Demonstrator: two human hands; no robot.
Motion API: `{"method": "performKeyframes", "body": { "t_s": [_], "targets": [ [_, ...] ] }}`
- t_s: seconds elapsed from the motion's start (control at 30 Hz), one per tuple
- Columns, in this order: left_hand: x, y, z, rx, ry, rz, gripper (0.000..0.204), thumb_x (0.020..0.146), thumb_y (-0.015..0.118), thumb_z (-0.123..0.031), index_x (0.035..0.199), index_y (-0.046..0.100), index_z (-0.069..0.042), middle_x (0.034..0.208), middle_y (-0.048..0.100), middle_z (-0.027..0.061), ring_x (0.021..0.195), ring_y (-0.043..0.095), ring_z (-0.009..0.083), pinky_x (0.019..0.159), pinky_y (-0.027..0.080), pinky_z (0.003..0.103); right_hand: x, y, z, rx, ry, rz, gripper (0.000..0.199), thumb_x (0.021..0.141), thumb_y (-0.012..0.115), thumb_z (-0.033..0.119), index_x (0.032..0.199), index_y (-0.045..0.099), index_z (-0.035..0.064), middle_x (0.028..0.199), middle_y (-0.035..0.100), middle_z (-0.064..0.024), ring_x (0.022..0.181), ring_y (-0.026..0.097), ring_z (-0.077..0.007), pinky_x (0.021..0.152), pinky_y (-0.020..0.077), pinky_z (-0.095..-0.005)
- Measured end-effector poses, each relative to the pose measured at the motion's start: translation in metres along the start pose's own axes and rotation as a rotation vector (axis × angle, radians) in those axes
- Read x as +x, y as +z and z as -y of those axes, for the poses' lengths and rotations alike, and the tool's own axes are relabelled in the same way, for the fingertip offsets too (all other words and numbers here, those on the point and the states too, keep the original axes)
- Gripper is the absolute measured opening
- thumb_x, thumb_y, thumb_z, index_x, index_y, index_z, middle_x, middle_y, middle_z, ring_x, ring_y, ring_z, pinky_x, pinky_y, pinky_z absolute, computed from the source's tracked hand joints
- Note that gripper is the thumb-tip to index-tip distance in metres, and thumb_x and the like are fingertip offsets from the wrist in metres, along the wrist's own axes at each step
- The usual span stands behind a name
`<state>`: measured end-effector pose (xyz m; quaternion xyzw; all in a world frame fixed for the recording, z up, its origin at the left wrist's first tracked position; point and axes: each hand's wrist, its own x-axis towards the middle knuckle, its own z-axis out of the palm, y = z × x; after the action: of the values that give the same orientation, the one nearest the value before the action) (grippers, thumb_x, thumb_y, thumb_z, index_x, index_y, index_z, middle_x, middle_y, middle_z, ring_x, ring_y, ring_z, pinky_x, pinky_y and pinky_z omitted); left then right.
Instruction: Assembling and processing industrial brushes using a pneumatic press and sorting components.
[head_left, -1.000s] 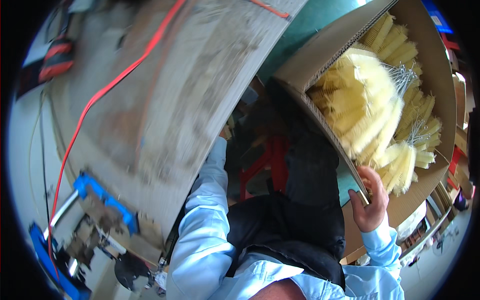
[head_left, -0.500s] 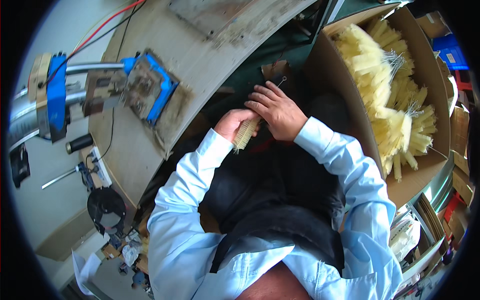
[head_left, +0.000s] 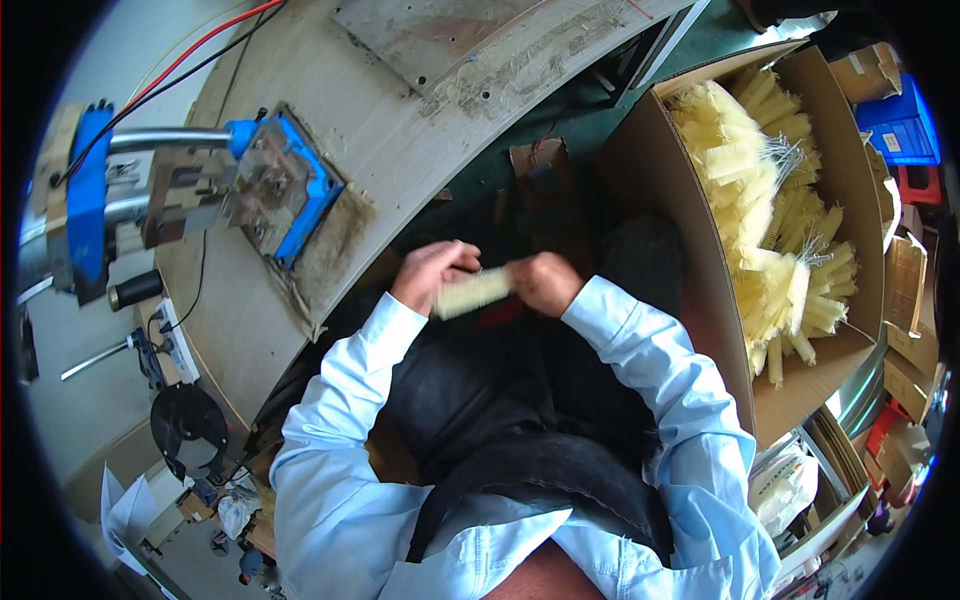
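A pale yellow bottle brush (head_left: pixel 476 293) is held crosswise over my lap, slightly smeared by motion. My right hand (head_left: pixel 546 283) is closed in a fist around its right end, hiding the wire handle. At the other end, my left hand (head_left: pixel 430 275) curls against the bristles with its thumb side up; some of its fingers are hidden behind the brush. To the right, an open cardboard box (head_left: pixel 672 240) holds a heap of similar yellow brushes (head_left: pixel 735 190) with thin wire ends.
On the left, a worn workbench (head_left: pixel 400 150) curves past my hands. It bears a blue-framed metal fixture (head_left: pixel 290 190) joined to a machine with steel rods, and a metal plate (head_left: pixel 430 40). A black round lamp-like thing (head_left: pixel 188 430) stands lower left. Blue crates (head_left: pixel 900 120) sit far right.
The brush has swung from a steep slant to nearly level. My right hand has turned from lying over the wire end to a fist, and my left hand has shifted left.
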<state>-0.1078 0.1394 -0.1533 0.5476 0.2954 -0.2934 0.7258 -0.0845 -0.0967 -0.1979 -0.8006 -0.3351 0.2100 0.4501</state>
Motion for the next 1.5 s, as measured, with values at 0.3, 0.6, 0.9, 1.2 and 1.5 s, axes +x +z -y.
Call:
{"method": "performKeyframes", "body": {
  "t_s": [0.3, 0.6, 0.9, 1.2, 1.5],
  "targets": [
    [0.184, -0.101, 0.152, 0.081, -0.267, -0.231, 0.026, 0.092, 0.065, -0.025, 0.112, 0.064, -0.008, 0.095, 0.066, 0.0078, 0.077, 0.067, 0.0197, 0.064, 0.058, 0.033, 0.042, -0.047, -0.087, 0.952, 0.781, -0.512, 0.018, 0.099, 0.052, 0.011, 0.102, 0.065, -0.0007, 0.099, 0.068, -0.011, 0.094, 0.066, -0.0209, 0.083, 0.0538, -0.0344],
    [0.239, -0.149, 0.344, 0.971, 0.078, -0.087, 0.018, 0.087, 0.065, -0.016, 0.103, 0.07, -0.009, 0.085, 0.069, 0.0077, 0.075, 0.067, 0.0223, 0.069, 0.054, 0.037, 0.018, -0.05, -0.1, 1.116, 0.953, -0.94, 0.02, 0.1, 0.052, 0.013, 0.108, 0.065, 0.0004, 0.111, 0.068, -0.0145, 0.104, 0.064, -0.0228, 0.095, 0.0499, -0.0371],
    [0.338, -0.077, 0.411, 1.636, -0.024, 0.064, 0.026, 0.092, 0.054, -0.027, 0.108, 0.065, -0.009, 0.11, 0.067, 0.0185, 0.098, 0.067, 0.0327, 0.083, 0.055, 0.048, -0.003, -0.059, -0.125, 1.327, 0.87, -0.826, 0.024, 0.099, 0.054, 0.018, 0.11, 0.064, -0.0009, 0.115, 0.066, -0.0138, 0.109, 0.062, -0.0235, 0.1, 0.048, -0.0383],
    [0.336, -0.068, 0.365, 1.509, -0.116, -0.075, 0.02, 0.094, 0.055, -0.023, 0.108, 0.059, -0.01, 0.111, 0.061, 0.0182, 0.104, 0.063, 0.0361, 0.083, 0.055, 0.048, -0.01, -0.068, -0.101, 1.344, 0.891, -0.732, 0.026, 0.1, 0.053, 0.019, 0.112, 0.061, -0.0021, 0.105, 0.067, -0.0142, 0.1, 0.065, -0.0228, 0.09, 0.0533, -0.0355],
    [0.378, -0.088, 0.309, 1.285, 0.099, -0.431, 0.028, 0.088, 0.062, -0.019, 0.112, 0.056, -0.005, 0.115, 0.057, 0.0203, 0.104, 0.059, 0.0438, 0.085, 0.049, 0.053, -0.007, -0.061, -0.083, 1.308, 0.888, -0.679, 0.024, 0.101, 0.052, 0.02, 0.109, 0.061, -0.0009, 0.094, 0.067, -0.0103, 0.086, 0.067, -0.0187, 0.078, 0.0549, -0.0295]
  ]
}}
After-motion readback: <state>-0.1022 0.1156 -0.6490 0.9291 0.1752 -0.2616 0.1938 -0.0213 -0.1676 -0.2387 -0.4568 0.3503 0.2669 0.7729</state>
